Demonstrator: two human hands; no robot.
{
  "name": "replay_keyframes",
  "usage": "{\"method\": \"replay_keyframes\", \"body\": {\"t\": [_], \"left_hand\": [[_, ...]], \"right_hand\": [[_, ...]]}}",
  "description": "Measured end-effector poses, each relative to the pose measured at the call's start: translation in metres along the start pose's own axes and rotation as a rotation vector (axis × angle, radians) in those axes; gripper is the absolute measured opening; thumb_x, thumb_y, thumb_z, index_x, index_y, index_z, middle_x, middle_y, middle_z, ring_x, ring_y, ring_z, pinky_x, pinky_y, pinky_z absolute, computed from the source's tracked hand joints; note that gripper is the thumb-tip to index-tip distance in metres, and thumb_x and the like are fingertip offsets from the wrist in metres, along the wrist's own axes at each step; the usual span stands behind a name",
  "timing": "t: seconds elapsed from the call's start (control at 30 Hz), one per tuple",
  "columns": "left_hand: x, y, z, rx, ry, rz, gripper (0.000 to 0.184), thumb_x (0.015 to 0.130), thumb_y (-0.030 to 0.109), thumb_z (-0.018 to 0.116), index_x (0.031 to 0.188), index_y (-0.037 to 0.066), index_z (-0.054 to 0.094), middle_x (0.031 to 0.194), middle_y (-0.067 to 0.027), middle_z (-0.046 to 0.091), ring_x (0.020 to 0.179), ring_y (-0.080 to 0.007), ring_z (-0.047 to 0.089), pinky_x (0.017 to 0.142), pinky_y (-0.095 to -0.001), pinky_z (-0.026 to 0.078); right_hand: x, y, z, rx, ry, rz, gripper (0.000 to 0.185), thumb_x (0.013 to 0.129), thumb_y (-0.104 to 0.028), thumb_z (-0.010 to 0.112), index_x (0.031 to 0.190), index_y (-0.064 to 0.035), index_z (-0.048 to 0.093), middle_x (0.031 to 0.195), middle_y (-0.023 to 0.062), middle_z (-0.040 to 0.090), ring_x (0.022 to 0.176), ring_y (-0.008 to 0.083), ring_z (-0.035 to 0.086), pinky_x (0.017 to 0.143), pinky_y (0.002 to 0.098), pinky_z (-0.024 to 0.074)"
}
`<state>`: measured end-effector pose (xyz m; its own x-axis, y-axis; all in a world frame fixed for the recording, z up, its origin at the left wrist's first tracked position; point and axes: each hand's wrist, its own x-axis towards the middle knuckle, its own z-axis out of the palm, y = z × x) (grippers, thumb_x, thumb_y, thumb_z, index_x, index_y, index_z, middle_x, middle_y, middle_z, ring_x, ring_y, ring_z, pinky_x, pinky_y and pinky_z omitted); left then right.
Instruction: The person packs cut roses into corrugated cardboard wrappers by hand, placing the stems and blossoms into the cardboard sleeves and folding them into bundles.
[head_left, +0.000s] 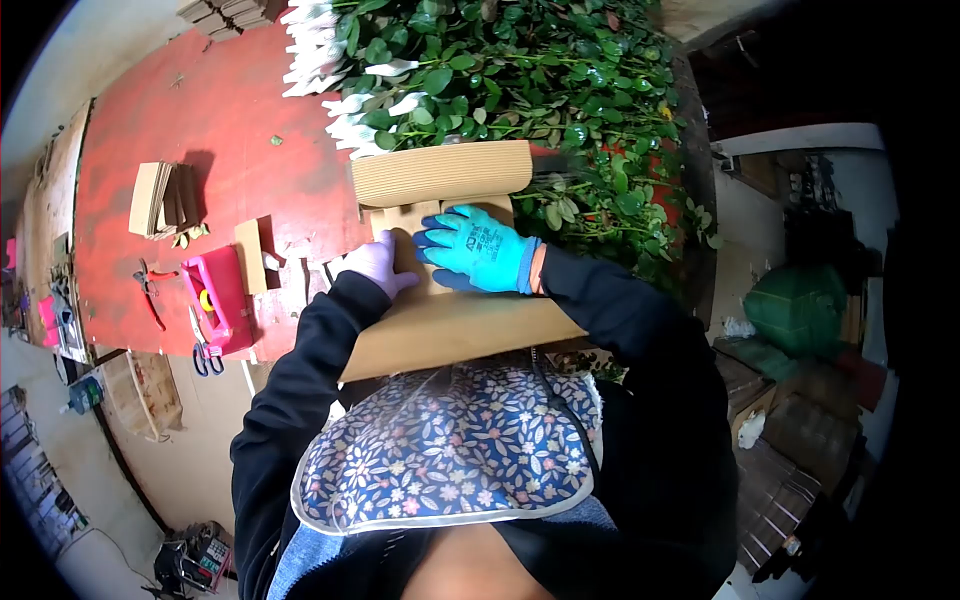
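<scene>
A brown cardboard sheet (460,330) lies at the table's near edge, in front of my body. Across its far end is a corrugated cardboard flap (440,175), bent up into a curve. My left hand (377,264), in a thin purple glove, rests on the left part of the cardboard with thumb and forefinger apart. To its right, my right hand (478,249) wears a blue coated work glove. It presses flat on the cardboard, its fingers stretched out to the left. What lies under the palms is hidden.
Leafy green stems (520,80) with white-wrapped heads (315,45) cover the far right of the red table (230,110). Left of my hands are folded cardboard pieces (160,200), red-handled pruners (150,292), a pink tape dispenser (222,300) and scissors (204,350).
</scene>
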<state>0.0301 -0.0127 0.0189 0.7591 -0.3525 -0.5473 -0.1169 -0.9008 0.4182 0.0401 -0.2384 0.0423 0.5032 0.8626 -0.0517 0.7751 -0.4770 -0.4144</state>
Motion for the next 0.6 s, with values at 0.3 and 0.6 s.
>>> {"method": "replay_keyframes", "body": {"t": [0.3,0.6], "left_hand": [[0.016,-0.016,0.016,0.115,-0.019,-0.037,0.072,0.075,0.048,0.076,0.124,0.003,0.046,0.098,-0.0204,0.068,0.092,-0.0372,0.067,0.077,-0.0468,0.053],[0.013,-0.007,0.006,0.114,-0.076,-0.048,0.086,0.074,0.046,0.076,0.134,-0.004,0.041,0.101,-0.0226,0.068,0.093,-0.0377,0.066,0.081,-0.0448,0.054]], "right_hand": [[-0.018,-0.029,-0.066,0.44,-0.484,0.212,0.069,0.083,-0.053,0.066,0.13,-0.0042,0.054,0.111,0.0182,0.066,0.099,0.0383,0.063,0.088,0.0449,0.0487],[-0.034,-0.064,0.002,-0.135,-0.048,0.149,0.012,0.084,-0.025,0.058,0.086,-0.013,0.057,0.077,0.0029,0.058,0.069,0.0204,0.06,0.062,0.0378,0.0421]]}}
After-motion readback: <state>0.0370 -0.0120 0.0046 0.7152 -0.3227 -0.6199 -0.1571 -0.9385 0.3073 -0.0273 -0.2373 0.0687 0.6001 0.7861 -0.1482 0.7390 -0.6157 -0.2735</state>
